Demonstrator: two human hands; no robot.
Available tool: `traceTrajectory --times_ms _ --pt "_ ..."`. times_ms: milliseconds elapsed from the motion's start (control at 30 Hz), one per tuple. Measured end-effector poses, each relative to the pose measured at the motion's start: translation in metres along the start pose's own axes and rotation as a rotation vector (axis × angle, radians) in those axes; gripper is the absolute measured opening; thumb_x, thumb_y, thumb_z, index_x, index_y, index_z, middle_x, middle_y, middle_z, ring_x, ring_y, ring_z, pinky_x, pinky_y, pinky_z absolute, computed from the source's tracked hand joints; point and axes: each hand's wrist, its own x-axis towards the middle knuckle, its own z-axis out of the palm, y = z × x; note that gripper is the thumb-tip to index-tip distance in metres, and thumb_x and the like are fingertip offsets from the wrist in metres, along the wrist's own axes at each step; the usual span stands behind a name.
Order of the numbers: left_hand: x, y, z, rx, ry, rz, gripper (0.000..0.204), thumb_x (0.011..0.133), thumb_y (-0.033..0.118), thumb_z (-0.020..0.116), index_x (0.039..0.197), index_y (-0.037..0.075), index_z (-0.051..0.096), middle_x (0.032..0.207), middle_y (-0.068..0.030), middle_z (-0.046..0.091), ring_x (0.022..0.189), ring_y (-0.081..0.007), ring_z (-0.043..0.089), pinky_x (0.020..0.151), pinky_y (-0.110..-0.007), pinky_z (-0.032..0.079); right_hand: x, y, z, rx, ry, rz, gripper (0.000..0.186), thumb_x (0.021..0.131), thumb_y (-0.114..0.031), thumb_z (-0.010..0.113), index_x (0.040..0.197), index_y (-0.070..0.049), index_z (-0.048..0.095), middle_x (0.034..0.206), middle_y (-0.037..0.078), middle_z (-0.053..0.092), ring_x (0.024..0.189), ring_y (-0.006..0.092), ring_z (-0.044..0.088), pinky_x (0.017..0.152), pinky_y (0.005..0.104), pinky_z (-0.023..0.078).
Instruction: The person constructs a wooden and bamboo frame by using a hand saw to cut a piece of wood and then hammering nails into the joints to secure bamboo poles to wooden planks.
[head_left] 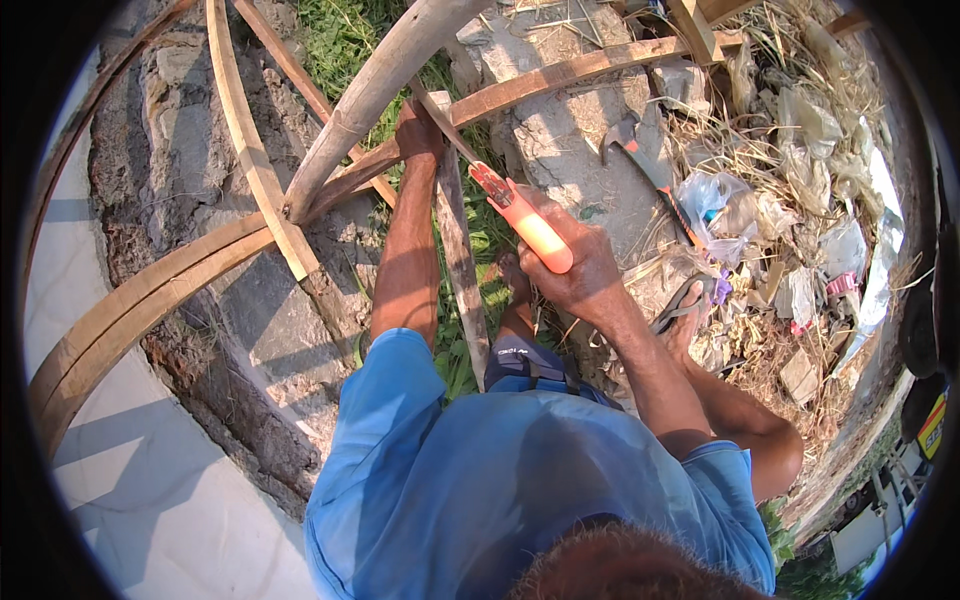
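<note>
My right hand (580,262) is closed around the orange handle of a handsaw (532,234). Its narrow blade slants up and left, past a wooden beam (375,163), and ends beside my left hand (418,132). That hand grips the beam close to where a thick round pole (370,95) crosses it; its fingertips are partly hidden. Below the blade a weathered upright stake (457,245) runs down between my arms. Whether the saw teeth touch wood, I cannot tell.
Curved timber strips (150,290) cross on the left above a pale surface (170,490). A hatchet-like tool (645,165) with a black and orange handle lies on broken concrete (560,150). Plastic bags (715,205), straw and litter cover the right side. My sandalled foot (680,318) is beside them.
</note>
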Motion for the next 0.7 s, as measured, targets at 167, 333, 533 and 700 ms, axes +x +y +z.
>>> traceTrajectory --times_ms 167,333,533,700 --pt "0.003 -0.025 0.006 0.019 0.076 -0.02 0.06 0.105 0.056 0.03 0.106 0.002 0.058 0.102 -0.0271 0.065 0.1 -0.05 0.061 0.085 -0.059 0.045 -0.028 -0.014 -0.006 0.01 0.109 -0.184 0.061 0.077 -0.005 0.067 0.137 -0.007 0.054 0.123 0.017 0.067 0.091 0.0354 0.071 0.071 0.0429 0.059" --pt "0.011 -0.049 0.02 0.089 0.13 0.05 0.065 0.104 0.06 0.031 0.109 0.002 0.059 0.1 -0.0291 0.064 0.1 -0.0504 0.06 0.085 -0.059 0.043 -0.008 -0.013 0.003 0.026 0.065 -0.069 0.065 0.078 -0.008 0.067 0.141 -0.01 0.053 0.098 0.018 0.071 0.081 0.0363 0.071 0.069 0.0421 0.058" --pt "0.001 -0.012 0.005 -0.043 0.093 -0.009 0.065 0.104 0.059 0.031 0.109 0.0 0.056 0.102 -0.0303 0.062 0.102 -0.0513 0.058 0.086 -0.059 0.042 -0.046 -0.026 -0.018 0.1 0.068 0.017 0.067 0.079 -0.01 0.068 0.144 -0.011 0.05 0.088 0.018 0.071 0.077 0.0378 0.07 0.068 0.0439 0.057" --pt "0.004 -0.017 0.008 -0.023 0.104 0.043 0.056 0.105 0.053 0.033 0.107 0.002 0.054 0.101 -0.0283 0.063 0.099 -0.0506 0.059 0.085 -0.061 0.042 0.001 -0.024 -0.005 -0.008 0.012 -0.007 0.063 0.08 -0.012 0.068 0.141 -0.01 0.052 0.089 0.022 0.07 0.081 0.0394 0.069 0.069 0.0447 0.057"
